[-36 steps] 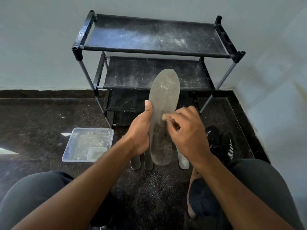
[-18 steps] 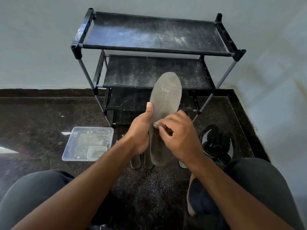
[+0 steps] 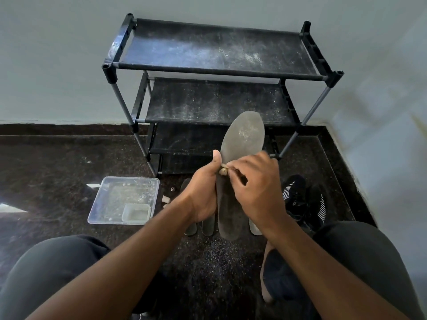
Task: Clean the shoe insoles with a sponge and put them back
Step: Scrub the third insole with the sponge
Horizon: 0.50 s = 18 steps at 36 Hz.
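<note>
A long grey insole (image 3: 242,139) stands upright in front of me, toe end up, dusted with pale specks. My left hand (image 3: 204,195) grips its left edge near the middle, thumb pointing up. My right hand (image 3: 256,190) pinches a small tan sponge (image 3: 223,170) and presses it on the insole's left edge, right by the left thumb. Three more insoles (image 3: 208,226) lie on the floor below, mostly hidden by my hands. A pair of black shoes with white stripes (image 3: 305,199) sits on the floor to the right.
A dusty black three-tier shoe rack (image 3: 217,70) stands against the wall behind the insole. A clear plastic tray (image 3: 111,199) holding a smaller tub lies on the dark floor at the left. My knees frame the bottom; a wall closes the right side.
My right hand has slid the sponge leftward across the insole to its left edge. The insole's toe has tilted slightly to the right.
</note>
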Tool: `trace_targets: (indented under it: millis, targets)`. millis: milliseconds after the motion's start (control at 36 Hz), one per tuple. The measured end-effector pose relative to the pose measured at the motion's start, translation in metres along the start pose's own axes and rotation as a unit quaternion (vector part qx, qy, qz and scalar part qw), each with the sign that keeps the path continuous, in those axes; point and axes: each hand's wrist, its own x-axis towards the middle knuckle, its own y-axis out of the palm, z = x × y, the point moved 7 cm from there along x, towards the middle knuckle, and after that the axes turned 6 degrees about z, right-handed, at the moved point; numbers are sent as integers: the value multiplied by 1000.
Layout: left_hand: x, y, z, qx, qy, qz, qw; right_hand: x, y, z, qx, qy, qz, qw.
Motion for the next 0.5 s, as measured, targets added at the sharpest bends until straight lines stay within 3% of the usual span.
trace_targets:
  millis: [139,333,500]
  targets:
    - [0,-4,-13,-38,21,7,999,-9,14,17,53,-60,54,995]
    - [5,-2,5,-33,-7,39,999,4,-2,1,63,-9,0,998]
    - [11,-17,-4,-69,18,9,997,-5,17,20,99,-75,107,986]
